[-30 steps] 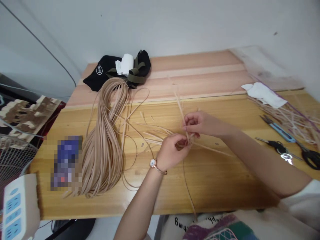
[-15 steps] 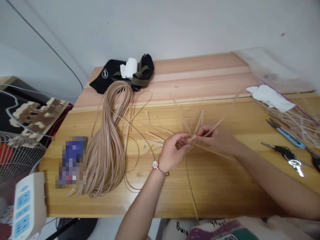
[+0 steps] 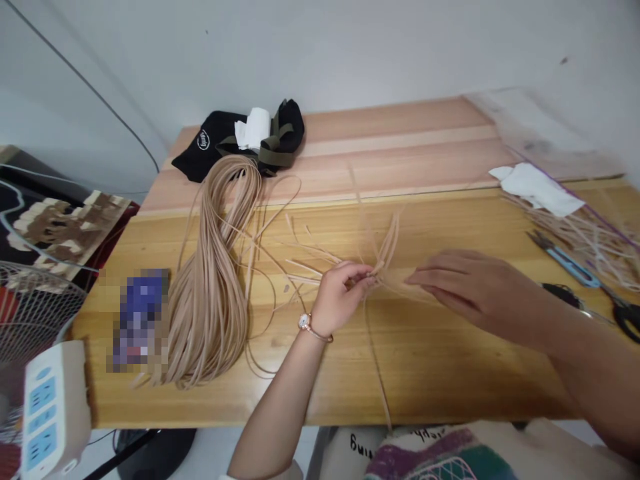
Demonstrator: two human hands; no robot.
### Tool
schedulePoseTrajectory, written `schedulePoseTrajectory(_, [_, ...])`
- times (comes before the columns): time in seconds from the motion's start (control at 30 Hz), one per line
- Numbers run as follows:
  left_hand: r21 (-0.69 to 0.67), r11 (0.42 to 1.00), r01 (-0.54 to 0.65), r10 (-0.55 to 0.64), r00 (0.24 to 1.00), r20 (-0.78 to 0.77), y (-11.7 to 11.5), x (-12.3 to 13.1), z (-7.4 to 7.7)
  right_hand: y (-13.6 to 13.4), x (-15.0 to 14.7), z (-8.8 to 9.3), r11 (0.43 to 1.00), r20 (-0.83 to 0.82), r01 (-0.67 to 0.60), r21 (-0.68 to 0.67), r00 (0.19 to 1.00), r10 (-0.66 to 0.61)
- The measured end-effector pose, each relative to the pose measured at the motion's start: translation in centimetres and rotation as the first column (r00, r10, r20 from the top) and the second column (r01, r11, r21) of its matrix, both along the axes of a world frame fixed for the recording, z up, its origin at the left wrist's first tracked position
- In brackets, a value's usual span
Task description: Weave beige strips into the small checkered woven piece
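My left hand (image 3: 343, 297), with a watch on its wrist, pinches the crossing point of a small weave of tan rattan-like strands (image 3: 387, 250). The strands fan out from its fingertips, several of them blurred, and one long strand (image 3: 376, 353) runs down over the table's front edge. To the right, my right hand (image 3: 453, 287) is smeared by motion, its fingers pressed together and pointing at the weave. Blurred strands reach toward those fingertips; what they hold, if anything, cannot be made out.
A big tan strand bundle (image 3: 210, 287) lies on the wooden table (image 3: 300, 400) at left, beside a pixelated blue item (image 3: 143, 300). Behind is a black bag (image 3: 213, 137) with a tissue roll (image 3: 253, 128). Blue-handled snips (image 3: 570, 263), scissors (image 3: 625, 313) and loose strands (image 3: 600, 233) lie right.
My right hand has moved right, away from the weave, and now hides part of the keys. My left hand keeps its pinch in nearly the same place. The view has shifted slightly.
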State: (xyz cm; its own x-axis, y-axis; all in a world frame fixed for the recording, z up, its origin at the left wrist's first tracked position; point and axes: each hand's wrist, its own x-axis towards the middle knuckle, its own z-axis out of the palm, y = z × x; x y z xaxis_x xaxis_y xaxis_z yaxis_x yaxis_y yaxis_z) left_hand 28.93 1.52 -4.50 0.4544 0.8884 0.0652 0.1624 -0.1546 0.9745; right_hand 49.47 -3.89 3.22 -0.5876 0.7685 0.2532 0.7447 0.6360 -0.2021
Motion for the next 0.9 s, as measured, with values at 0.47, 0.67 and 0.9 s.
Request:
schedulePoseTrajectory(0.47, [-0.062, 0.998, -0.012, 0.01, 0.999, -0.033, 0.2, 0.0, 0.5, -0.8, -6.7, -7.1, 0.925, -0.206, 0.203, 0.321, 0.968, -0.141])
schedulePoseTrajectory(0.67, [-0.095, 0.995, -0.003, 0.002, 1.0, -0.009, 0.2, 0.0, 0.4, -0.3, -5.7, -6.5, 0.935, -0.283, 0.242, 0.26, 0.945, -0.166])
schedulePoseTrajectory(0.9, [-0.133, 0.991, -0.011, 0.012, 1.0, 0.008, 0.2, 0.0, 0.2, -0.5, -6.2, -7.3, 0.905, -0.126, 0.19, 0.381, 0.98, -0.153])
